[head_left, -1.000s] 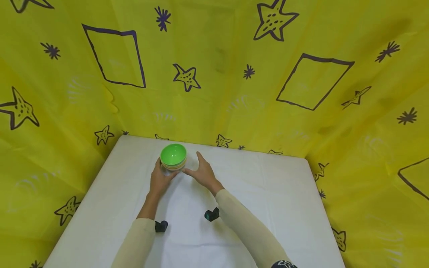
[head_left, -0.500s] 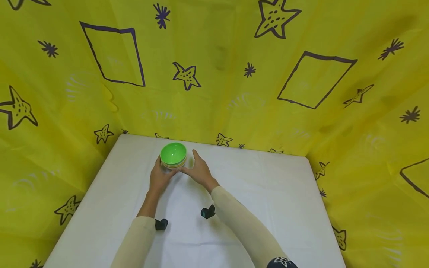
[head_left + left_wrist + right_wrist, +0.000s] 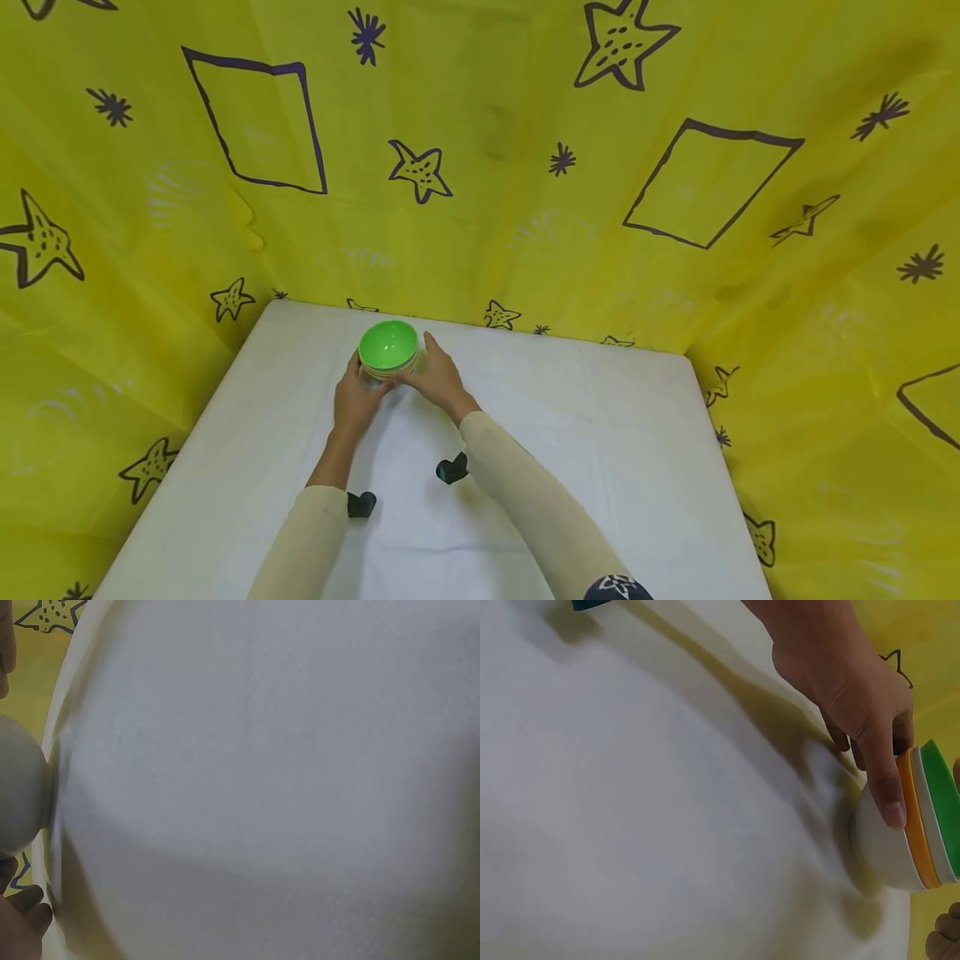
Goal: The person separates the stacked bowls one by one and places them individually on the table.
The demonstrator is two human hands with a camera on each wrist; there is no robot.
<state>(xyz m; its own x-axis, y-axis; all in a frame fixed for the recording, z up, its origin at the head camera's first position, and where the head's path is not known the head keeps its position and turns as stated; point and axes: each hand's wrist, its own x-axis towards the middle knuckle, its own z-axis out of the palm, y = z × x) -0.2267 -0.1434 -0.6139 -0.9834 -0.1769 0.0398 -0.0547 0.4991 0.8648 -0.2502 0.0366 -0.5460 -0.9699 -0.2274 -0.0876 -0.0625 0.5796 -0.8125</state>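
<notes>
A nested stack of bowls (image 3: 388,347) is near the far left of the table, with a green bowl (image 3: 939,795) on top. Below its rim show an orange rim (image 3: 916,825) and white bowl sides (image 3: 885,844). My left hand (image 3: 358,404) holds the stack from the left, its thumb lying along the outer white bowl. At the stack's right side, my right hand (image 3: 438,375) is spread with its thumb near the front and its fingers beside the rim. Whether it touches the bowls is hard to tell. The base sits close to the tabletop; contact is unclear.
White cloth covers the table (image 3: 555,467). Behind and along both sides hangs a yellow curtain (image 3: 480,250) with drawn stars and frames. A dark wrist-camera piece (image 3: 362,505) sticks out by the left sleeve, another dark piece (image 3: 452,469) by the right.
My right hand has moved left, closing in on the side of the stack. My left hand and the bowls have stayed nearly in place.
</notes>
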